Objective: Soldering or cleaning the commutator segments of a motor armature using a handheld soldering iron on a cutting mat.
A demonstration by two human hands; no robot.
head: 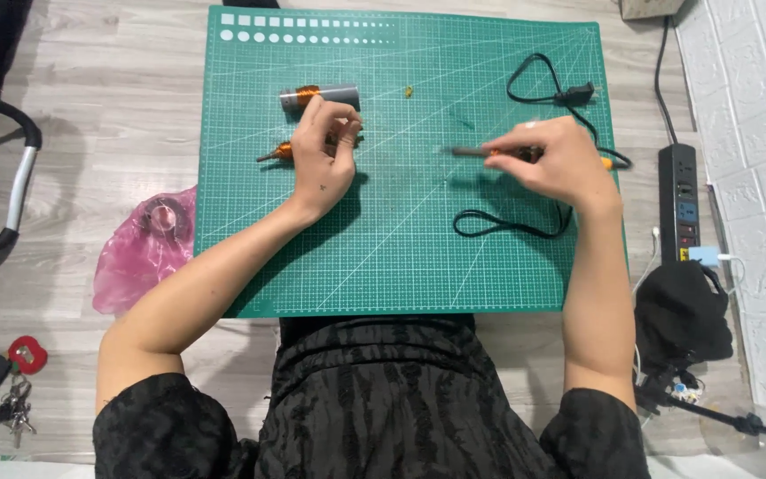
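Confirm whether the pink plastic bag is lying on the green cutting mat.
No, the pink plastic bag lies on the wooden floor beside the green cutting mat's left edge.

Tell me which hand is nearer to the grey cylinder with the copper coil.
Left. The left hand sits just below the grey cylinder with the copper coil, fingertips almost at it. The right hand is far off to the cylinder's right, by the black cable.

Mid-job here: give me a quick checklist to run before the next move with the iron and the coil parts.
1. Right hand grips the soldering iron: ok.
2. Left hand on the small orange-handled part: ok, grip detail cannot tell.
3. Iron tip off the green cutting mat: cannot tell, blurred.
4. Black cord loops beside the right hand, away from the tip: ok.
5. Copper coil cylinder lies on the mat beyond the left hand: ok.
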